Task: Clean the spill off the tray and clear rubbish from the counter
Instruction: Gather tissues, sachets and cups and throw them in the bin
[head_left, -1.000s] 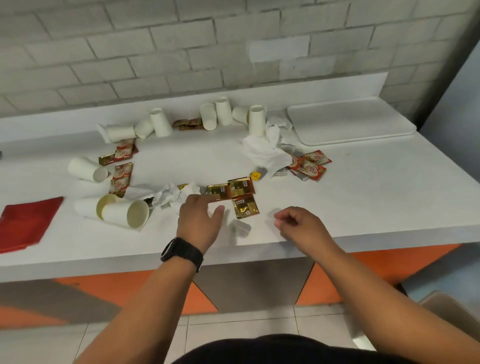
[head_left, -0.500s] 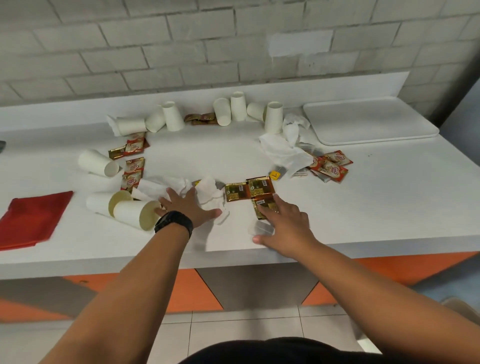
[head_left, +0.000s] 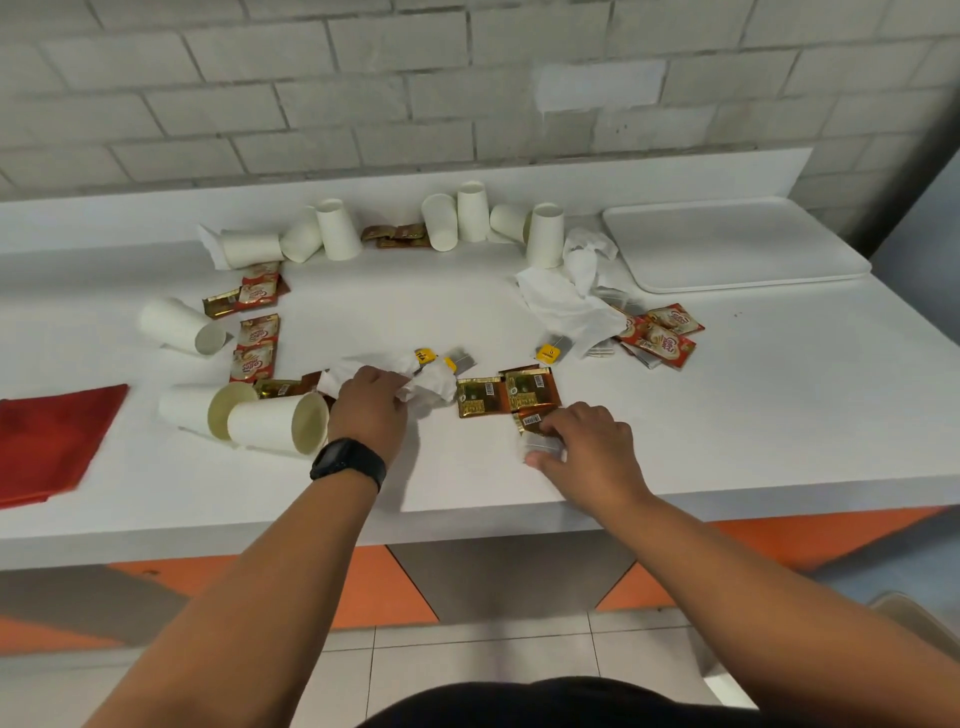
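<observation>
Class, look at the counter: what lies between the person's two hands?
In the head view, two gold sachets lie side by side on the counter between the left hand, which grips a crumpled tissue, and the right hand.

The red-and-white sachets (head_left: 658, 339) at the right carry a curly white brand word that looks like "Coffee" (too blurred to be sure); the same mark shows on the sachets at the left (head_left: 255, 347). The gold packets (head_left: 506, 396) in the middle bear barcodes, unreadable. A yellow tag (head_left: 425, 356) shows "TEA", partly hidden.
</observation>
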